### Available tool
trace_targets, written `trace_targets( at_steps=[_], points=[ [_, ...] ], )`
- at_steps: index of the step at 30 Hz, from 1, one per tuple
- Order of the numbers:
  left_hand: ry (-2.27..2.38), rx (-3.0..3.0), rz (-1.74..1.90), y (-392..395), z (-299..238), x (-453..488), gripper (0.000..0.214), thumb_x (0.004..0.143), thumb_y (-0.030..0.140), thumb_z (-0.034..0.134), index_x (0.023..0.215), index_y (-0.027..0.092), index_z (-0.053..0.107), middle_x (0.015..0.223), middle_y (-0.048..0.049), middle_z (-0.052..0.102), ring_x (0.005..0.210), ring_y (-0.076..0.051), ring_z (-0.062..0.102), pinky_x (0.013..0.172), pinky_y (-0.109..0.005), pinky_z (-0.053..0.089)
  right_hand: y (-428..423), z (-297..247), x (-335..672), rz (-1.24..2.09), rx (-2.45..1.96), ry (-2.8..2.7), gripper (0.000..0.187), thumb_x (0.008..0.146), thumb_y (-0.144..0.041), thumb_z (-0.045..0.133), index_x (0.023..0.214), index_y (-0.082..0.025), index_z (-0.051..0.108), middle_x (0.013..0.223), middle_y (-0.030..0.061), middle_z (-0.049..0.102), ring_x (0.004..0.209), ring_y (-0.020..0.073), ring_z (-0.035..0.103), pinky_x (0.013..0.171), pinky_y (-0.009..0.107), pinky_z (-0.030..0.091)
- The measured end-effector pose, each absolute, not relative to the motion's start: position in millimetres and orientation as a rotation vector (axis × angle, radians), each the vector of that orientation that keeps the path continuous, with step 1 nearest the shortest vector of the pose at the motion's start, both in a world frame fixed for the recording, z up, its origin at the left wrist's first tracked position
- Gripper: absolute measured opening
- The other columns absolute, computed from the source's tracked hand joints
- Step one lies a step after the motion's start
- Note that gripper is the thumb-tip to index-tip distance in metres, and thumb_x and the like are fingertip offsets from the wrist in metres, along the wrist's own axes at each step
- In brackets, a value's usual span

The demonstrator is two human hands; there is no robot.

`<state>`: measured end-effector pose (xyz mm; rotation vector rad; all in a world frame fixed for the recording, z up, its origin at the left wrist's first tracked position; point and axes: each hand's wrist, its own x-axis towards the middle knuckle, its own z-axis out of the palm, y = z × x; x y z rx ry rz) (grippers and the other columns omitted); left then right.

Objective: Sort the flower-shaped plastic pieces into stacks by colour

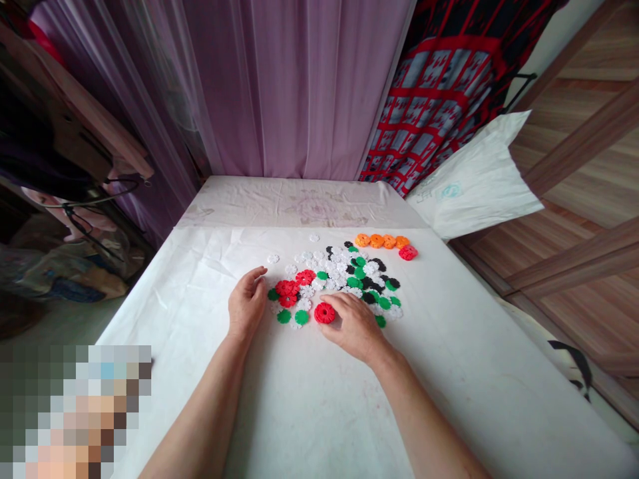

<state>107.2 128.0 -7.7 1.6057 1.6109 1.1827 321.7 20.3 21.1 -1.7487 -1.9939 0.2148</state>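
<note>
A scatter of small plastic flower-shaped discs (344, 276) in white, green, black and red lies on a white cloth (309, 399). My right hand (355, 327) pinches a red disc (324, 313) at the near edge of the scatter. My left hand (246, 303) rests on the cloth with fingers loosely curled, its fingertips beside a cluster of red discs (287, 291). A short row of orange discs (382, 241) ends in one red disc (408, 252) at the far right.
Purple curtains (279, 86) hang behind the table. A red and black patterned cloth (439, 93) hangs at the back right, with a white bag (479, 179) below it. Wooden floor shows at right. Clutter sits at left.
</note>
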Motion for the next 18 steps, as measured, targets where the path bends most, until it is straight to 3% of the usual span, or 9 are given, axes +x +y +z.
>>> trace_targets(
  at_steps=[18],
  points=[
    [1.598,1.613,1.181,129,-12,107,0.031,0.085,0.027,0.050,0.108,0.024,0.071,0.117,-0.0029,0.073,0.104,-0.020,0.069,0.098,-0.036,0.052,21,16,331,0.366,-1.747,-1.846,0.038,0.077,-0.021,0.066,0.114,-0.024,0.067,0.112,0.0056,0.074,0.101,0.0227,0.069,0.091,0.039,0.054]
  ],
)
